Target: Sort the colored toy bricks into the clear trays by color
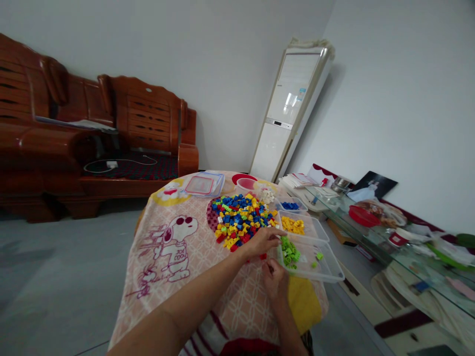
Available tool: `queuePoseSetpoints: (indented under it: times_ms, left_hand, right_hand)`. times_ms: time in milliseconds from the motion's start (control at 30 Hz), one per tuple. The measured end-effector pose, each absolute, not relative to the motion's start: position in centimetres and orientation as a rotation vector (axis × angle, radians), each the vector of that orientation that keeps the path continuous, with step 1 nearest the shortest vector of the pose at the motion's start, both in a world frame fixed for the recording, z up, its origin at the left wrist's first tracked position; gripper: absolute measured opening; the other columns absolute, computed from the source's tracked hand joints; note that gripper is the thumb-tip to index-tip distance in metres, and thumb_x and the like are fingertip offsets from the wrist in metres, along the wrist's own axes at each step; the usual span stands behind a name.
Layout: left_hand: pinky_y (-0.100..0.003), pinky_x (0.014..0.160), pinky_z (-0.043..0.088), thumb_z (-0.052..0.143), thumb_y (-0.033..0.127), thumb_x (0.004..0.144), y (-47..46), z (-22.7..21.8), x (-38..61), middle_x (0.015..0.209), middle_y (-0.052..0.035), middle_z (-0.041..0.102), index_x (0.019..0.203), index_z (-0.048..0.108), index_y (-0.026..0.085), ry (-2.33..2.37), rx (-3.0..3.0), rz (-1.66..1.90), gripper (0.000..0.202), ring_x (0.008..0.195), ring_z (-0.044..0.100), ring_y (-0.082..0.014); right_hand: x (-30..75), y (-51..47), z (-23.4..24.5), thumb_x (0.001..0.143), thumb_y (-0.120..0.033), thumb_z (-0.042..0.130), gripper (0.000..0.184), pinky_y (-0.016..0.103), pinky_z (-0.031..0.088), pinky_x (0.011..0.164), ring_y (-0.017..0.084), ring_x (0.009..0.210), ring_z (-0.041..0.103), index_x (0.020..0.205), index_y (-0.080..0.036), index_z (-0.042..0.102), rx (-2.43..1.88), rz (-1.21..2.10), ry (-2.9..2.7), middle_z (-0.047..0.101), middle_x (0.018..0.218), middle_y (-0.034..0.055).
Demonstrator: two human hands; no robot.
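My left hand (pixel 261 242) reaches over the near edge of a heap of mixed toy building bricks (pixel 241 217) in red, yellow, blue and green. Its fingers are stretched towards the left rim of a clear plastic box (pixel 326 269) with light green bricks (pixel 290 252) inside; no brick shows between them. Lower down, my right hand (pixel 275 279) rests beside the same box's near left corner. Its fingers are curled in, and whatever they may hold is hidden. A second clear box with yellow bricks (pixel 292 225) stands just behind the green one.
Farther back are a small box of blue bricks (pixel 290 205), a bag of white pieces (pixel 265 194), a pink tub (pixel 245 185) and stacked lids (pixel 205 184). A patterned cloth (pixel 218 277) covers the table. On the right stands a cluttered glass-topped cabinet (pixel 386 252).
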State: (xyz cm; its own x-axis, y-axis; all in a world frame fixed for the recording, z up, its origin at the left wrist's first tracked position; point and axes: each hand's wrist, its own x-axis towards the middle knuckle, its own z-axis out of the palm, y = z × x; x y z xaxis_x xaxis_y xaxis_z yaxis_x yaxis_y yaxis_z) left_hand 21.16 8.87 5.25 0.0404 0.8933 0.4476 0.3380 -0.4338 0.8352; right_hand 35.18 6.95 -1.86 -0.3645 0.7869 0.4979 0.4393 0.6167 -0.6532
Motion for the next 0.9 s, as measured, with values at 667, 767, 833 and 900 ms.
queuePoseSetpoints:
  times_ms: [667,767,833,900]
  left_hand:
    - [-0.027,0.079,0.046,0.061,0.023,0.070,2.1,2.0,8.6,0.091,-0.0052,0.067,0.085,0.070,0.021,2.579,1.524,1.166,0.018,0.089,0.062,-0.0194]
    - [-0.027,0.078,0.046,0.062,0.024,0.071,2.0,1.8,8.5,0.087,-0.0049,0.066,0.079,0.070,0.021,2.522,1.554,1.202,0.013,0.087,0.061,-0.0193]
    - [-0.028,0.076,0.046,0.060,0.027,0.074,2.0,1.8,8.4,0.085,-0.0048,0.067,0.079,0.070,0.020,2.479,1.533,1.296,0.012,0.084,0.062,-0.0191]
    - [-0.028,0.074,0.046,0.059,0.030,0.076,2.0,1.9,8.4,0.085,-0.0046,0.067,0.082,0.070,0.020,2.427,1.474,1.441,0.017,0.079,0.062,-0.0179]
  right_hand:
    - [35.3,6.5,-1.7,0.086,-0.040,0.047,0.036,0.023,0.029,0.052,0.011,0.050,0.043,0.058,-0.019,0.053,-1.000,0.503,-2.008,0.052,0.053,-0.0033]
    - [35.2,6.5,-1.6,0.085,-0.040,0.047,0.035,0.023,0.030,0.051,0.011,0.050,0.043,0.058,-0.019,0.055,-0.984,0.514,-2.000,0.052,0.052,-0.0032]
    - [35.2,6.4,-1.5,0.085,-0.040,0.047,0.035,0.023,0.030,0.051,0.012,0.050,0.044,0.058,-0.019,0.055,-0.980,0.527,-1.993,0.052,0.052,-0.0030]
    - [35.3,6.4,-1.5,0.086,-0.039,0.047,0.034,0.022,0.031,0.052,0.012,0.051,0.045,0.060,-0.019,0.056,-0.982,0.537,-1.998,0.053,0.054,-0.0027]
